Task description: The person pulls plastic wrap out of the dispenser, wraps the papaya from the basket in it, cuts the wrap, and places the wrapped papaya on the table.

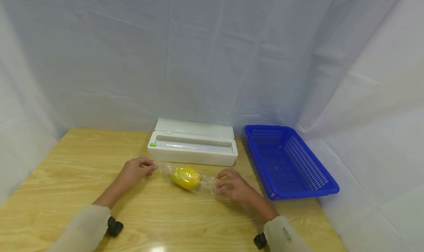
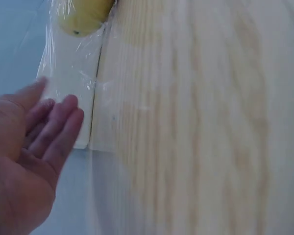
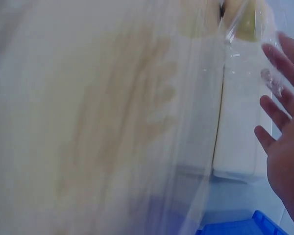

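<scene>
A yellow oval fruit lies on the table, wrapped in clear plastic film whose loose ends stick out on both sides. In the left wrist view a small dark spot marks one end of the fruit. Beside the film's left end is my left hand, its fingers loosely extended and the thumb apart from them. My right hand is at the film's other end, fingers spread and slightly bent. A crumpled bit of film touches its fingers in the right wrist view.
Behind the fruit stands a white film dispenser box, its lid raised and a film roll inside. A blue plastic basket sits at the right of the wooden table. Pale sheeting hangs around the table.
</scene>
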The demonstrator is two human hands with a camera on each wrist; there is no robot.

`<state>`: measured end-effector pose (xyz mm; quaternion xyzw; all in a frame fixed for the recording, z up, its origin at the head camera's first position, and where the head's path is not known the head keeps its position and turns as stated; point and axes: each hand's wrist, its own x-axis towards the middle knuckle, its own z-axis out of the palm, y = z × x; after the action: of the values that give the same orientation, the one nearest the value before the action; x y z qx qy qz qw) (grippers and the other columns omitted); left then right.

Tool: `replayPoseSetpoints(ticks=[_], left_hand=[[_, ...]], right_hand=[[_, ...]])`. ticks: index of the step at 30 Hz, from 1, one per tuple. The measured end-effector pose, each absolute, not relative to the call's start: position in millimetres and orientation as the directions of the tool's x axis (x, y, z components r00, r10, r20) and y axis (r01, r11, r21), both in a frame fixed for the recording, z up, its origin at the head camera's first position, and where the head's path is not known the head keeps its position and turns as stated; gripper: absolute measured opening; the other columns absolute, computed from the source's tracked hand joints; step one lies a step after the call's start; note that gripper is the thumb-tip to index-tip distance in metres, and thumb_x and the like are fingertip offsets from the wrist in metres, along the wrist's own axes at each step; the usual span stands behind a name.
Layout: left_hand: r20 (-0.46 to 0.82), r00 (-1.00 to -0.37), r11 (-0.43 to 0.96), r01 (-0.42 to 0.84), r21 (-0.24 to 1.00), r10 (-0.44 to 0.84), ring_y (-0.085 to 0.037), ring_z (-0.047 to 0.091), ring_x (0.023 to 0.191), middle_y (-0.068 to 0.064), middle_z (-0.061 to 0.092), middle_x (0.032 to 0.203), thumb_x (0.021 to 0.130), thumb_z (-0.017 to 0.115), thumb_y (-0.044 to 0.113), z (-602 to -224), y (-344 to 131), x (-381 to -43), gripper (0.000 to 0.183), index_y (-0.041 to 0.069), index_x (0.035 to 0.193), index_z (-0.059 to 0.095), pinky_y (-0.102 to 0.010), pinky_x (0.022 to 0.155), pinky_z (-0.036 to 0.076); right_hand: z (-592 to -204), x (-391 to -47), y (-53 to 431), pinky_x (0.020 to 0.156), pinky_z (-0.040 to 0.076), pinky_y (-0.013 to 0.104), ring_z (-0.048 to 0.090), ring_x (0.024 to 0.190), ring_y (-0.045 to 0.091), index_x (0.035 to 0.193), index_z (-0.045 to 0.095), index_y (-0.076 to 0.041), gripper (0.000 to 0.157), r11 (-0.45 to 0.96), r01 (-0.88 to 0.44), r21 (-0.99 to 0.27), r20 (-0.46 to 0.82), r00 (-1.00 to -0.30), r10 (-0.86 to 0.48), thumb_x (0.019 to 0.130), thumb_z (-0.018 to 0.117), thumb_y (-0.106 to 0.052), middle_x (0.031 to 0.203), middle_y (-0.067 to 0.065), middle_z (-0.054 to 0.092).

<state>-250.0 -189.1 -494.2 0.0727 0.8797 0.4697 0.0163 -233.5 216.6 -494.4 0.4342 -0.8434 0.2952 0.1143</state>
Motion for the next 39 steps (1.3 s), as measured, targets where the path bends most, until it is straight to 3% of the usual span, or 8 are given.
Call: replayPoseSetpoints(ticks=[5,8,14,19,25,30,33,39], left_hand=[[0.027,-0.986,0.606,0.122,0.786,0.163,-0.017,0.06,0.074,-0.007,0.068,0.096,0.095,0.071,0.027,-502,-184,-253,0.02,0.008,0.1,0.068,-0.03,0.062,0.051],[0.047,-0.985,0.663,0.146,0.735,0.164,-0.018,0.058,0.078,-0.009,0.065,0.106,0.094,0.073,0.031,-503,-180,-254,0.02,0.013,0.098,0.066,-0.03,0.063,0.047],[0.09,-0.974,0.69,0.211,0.692,0.208,-0.027,0.058,0.095,-0.017,0.053,0.128,0.092,0.075,0.029,-503,-174,-260,0.033,0.01,0.115,0.062,-0.038,0.073,0.05],[0.121,-0.944,0.635,0.297,0.713,0.306,-0.033,0.06,0.111,-0.019,0.057,0.141,0.093,0.074,0.022,-504,-173,-262,0.052,0.005,0.138,0.058,-0.052,0.094,0.051],[0.058,-0.938,0.613,0.27,0.743,0.343,-0.022,0.061,0.104,-0.014,0.068,0.126,0.096,0.069,0.024,-504,-175,-262,0.038,0.005,0.129,0.067,-0.042,0.089,0.052],[0.037,-0.941,0.589,0.24,0.772,0.335,-0.025,0.061,0.108,-0.011,0.069,0.12,0.099,0.066,0.029,-503,-178,-259,0.035,0.006,0.125,0.068,-0.044,0.093,0.052],[0.049,-0.938,0.56,0.245,0.791,0.343,-0.026,0.061,0.109,-0.012,0.069,0.12,0.1,0.064,0.029,-503,-181,-258,0.036,0.005,0.126,0.068,-0.044,0.094,0.051],[0.057,-0.938,0.535,0.244,0.809,0.341,-0.023,0.062,0.108,-0.01,0.071,0.117,0.1,0.064,0.031,-504,-188,-257,0.032,0.006,0.119,0.071,-0.04,0.093,0.052]], right_hand=[[-493,-230,208,0.096,0.052,0.043,0.062,0.111,0.025,0.105,0.07,-0.008,0.018,0.564,-0.5,-0.657,0.27,-0.855,-0.443,0.101,0.062,-0.023,0.111,0.005,0.069],[-494,-229,204,0.098,0.053,0.044,0.063,0.114,0.023,0.115,0.069,-0.013,0.025,0.58,-0.366,-0.728,0.205,-0.923,-0.325,0.102,0.06,-0.033,0.114,0.002,0.07],[-497,-230,201,0.083,0.056,0.034,0.068,0.103,0.022,0.125,0.066,-0.014,0.026,0.555,-0.384,-0.738,0.305,-0.923,-0.233,0.1,0.064,-0.024,0.103,0.001,0.074],[-500,-233,204,0.077,0.056,0.027,0.069,0.095,0.018,0.133,0.063,-0.011,0.036,0.526,-0.442,-0.727,0.363,-0.897,-0.252,0.097,0.067,-0.012,0.096,0.002,0.075],[-498,-234,206,0.09,0.055,0.035,0.066,0.102,0.021,0.109,0.074,-0.009,0.015,0.527,-0.408,-0.746,0.289,-0.911,-0.295,0.099,0.064,-0.015,0.109,0.005,0.072],[-496,-238,203,0.074,0.053,0.03,0.062,0.088,0.017,0.126,0.067,-0.009,0.034,0.559,-0.231,-0.796,0.089,-0.959,-0.27,0.104,0.056,-0.032,0.106,0.006,0.07],[-497,-240,202,0.064,0.05,0.028,0.059,0.078,0.015,0.131,0.063,-0.005,0.038,0.578,-0.179,-0.796,0.014,-0.96,-0.279,0.105,0.055,-0.031,0.099,0.009,0.069],[-504,-247,205,0.065,0.051,0.025,0.06,0.074,0.011,0.113,0.068,0.0,0.024,0.523,-0.132,-0.842,-0.005,-0.968,-0.252,0.102,0.061,-0.019,0.087,0.01,0.07]])
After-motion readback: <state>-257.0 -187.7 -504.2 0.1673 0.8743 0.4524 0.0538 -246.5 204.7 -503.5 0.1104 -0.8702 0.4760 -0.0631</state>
